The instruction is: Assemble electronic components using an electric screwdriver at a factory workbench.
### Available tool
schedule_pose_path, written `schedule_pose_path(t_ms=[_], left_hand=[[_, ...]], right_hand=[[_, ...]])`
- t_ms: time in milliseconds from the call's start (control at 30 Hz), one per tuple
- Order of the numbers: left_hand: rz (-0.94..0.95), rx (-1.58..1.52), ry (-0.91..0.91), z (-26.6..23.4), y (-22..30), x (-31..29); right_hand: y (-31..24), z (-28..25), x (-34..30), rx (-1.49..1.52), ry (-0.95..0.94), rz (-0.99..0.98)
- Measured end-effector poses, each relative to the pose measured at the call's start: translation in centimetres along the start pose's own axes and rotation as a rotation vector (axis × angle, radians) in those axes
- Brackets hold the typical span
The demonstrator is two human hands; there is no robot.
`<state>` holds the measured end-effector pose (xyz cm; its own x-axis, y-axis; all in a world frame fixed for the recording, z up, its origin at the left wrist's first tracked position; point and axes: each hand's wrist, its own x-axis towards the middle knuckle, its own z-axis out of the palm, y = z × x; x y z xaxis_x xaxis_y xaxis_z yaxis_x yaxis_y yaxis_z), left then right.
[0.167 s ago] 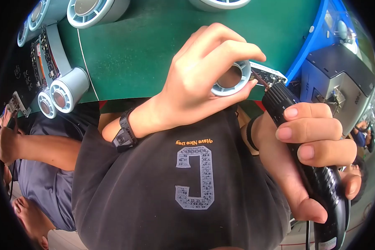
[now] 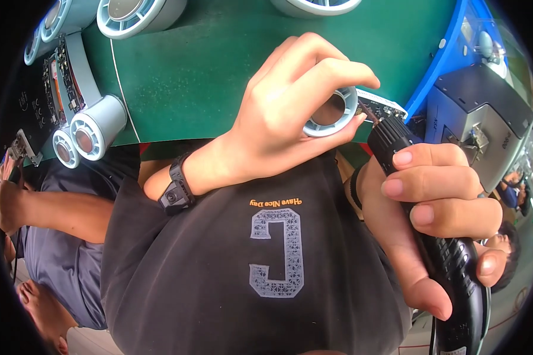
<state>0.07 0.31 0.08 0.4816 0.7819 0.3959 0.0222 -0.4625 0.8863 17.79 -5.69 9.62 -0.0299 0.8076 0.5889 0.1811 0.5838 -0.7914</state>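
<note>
My left hand (image 2: pixel 272 109) is wrapped round a pale blue, ring-shaped housing (image 2: pixel 348 109) with a dull metal disc in its centre. Beside the housing, a populated circuit board (image 2: pixel 391 110) with a white edge sticks out to the right; how the two join is hidden. My right hand (image 2: pixel 438 189) grips a black electric screwdriver (image 2: pixel 392 141), its fingers closed round the barrel. The thin driver bit points up and left to the gap between housing and board, close to my left thumb. Whether its tip touches a screw cannot be made out.
Similar pale blue housings stand on the green mat (image 2: pixel 183 89), such as a pair (image 2: pixel 103 121) at the left and one (image 2: pixel 139 18) at the far edge. A blue tray rim (image 2: pixel 435 77) and a grey machine (image 2: pixel 485 112) flank the right side. Another person's arm (image 2: pixel 59 213) is at the left.
My right hand and the screwdriver have shifted slightly left. My left hand keeps its hold on the housing, almost unmoved.
</note>
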Motion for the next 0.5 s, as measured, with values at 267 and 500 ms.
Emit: schedule_pose_path(t_ms=[267,500], left_hand=[[0.006,0.011,-0.002,-0.3,-0.6,0.2],[-0.022,0.039,0.055,-0.3,0.2,2.0]], right_hand=[[2.1,0.6,0.0,0.014,0.045,-0.063],[2.4,0.1,1.4,0.035,0.325,-0.012]])
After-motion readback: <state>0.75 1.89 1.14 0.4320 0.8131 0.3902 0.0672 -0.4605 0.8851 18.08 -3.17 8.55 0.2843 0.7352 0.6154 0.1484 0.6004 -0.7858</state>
